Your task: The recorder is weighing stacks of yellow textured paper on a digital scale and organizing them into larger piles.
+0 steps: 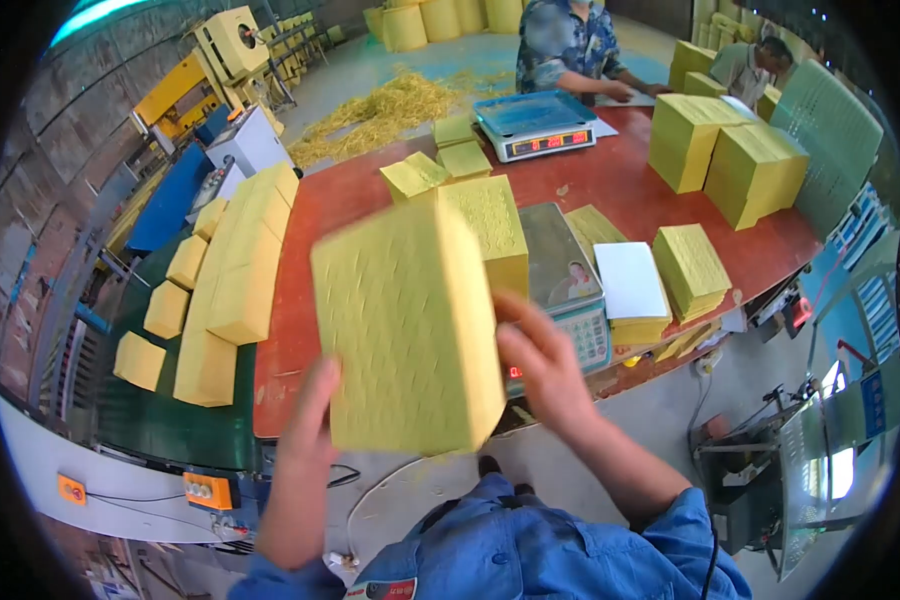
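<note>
Between my two hands is a thick, squared stack of yellow paper (405, 330), held up in front of me. Rows of small slits or dents mark its broad face. My left hand (315, 410) grips the lower left edge, its fingers mostly hidden behind the stack. On the right side my right hand (545, 365) presses with curled fingers. Just beyond the held stack, another yellow paper stack (490, 225) stands beside a weighing scale with a dark plate (560, 260). The held stack covers part of the table behind it.
A red table (610, 165) carries a second scale (535, 125), tall yellow stacks (690, 150) and a white sheet (630, 280) on a low stack. Yellow blocks (235, 285) line a green conveyor belt (155, 425) at left. A co-worker (565, 50) stands across the table.
</note>
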The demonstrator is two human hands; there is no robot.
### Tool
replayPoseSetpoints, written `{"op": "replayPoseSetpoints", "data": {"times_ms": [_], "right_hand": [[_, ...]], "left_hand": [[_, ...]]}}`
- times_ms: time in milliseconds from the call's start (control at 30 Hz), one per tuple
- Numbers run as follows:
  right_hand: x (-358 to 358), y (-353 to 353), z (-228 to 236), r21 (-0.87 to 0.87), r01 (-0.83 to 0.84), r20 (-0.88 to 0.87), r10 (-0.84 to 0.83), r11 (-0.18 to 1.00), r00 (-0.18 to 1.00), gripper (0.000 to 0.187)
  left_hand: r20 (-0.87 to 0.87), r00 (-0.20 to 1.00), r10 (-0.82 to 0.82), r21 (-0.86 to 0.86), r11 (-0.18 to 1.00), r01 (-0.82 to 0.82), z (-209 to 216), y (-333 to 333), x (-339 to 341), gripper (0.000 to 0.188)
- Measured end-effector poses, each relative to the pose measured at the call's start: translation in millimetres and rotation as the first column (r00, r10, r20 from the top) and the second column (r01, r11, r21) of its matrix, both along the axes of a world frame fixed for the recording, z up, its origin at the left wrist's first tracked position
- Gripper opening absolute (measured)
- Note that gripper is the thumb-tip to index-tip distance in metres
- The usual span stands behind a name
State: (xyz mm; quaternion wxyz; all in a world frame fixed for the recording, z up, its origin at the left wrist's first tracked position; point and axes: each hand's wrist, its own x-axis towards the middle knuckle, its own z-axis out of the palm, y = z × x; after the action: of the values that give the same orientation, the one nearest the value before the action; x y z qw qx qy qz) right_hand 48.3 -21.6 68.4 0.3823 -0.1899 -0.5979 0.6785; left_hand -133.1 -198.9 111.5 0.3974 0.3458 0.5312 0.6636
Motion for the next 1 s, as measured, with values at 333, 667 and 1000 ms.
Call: {"op": "replayPoseSetpoints", "data": {"times_ms": [333, 667, 1000], "right_hand": [[-51, 143, 17, -0.032, 0.122, 0.079, -0.119, 0.992, 0.99, 0.037], [-65, 161, 1, 0.053, 0.228, 0.187, -0.234, 0.972, 0.954, 0.035], [-63, 165, -10, 0.105, 0.245, 0.199, -0.261, 0.964, 0.944, 0.034]], "left_hand": [[0.135, 0.96, -0.246, -0.076, 0.963, 0.258, 19, 186, -71, 0.066], [0.064, 0.957, -0.283, -0.216, 0.932, 0.29, 9, 215, -90, 0.081], [-0.002, 0.967, -0.253, -0.242, 0.939, 0.245, 8, 210, -82, 0.082]]}}
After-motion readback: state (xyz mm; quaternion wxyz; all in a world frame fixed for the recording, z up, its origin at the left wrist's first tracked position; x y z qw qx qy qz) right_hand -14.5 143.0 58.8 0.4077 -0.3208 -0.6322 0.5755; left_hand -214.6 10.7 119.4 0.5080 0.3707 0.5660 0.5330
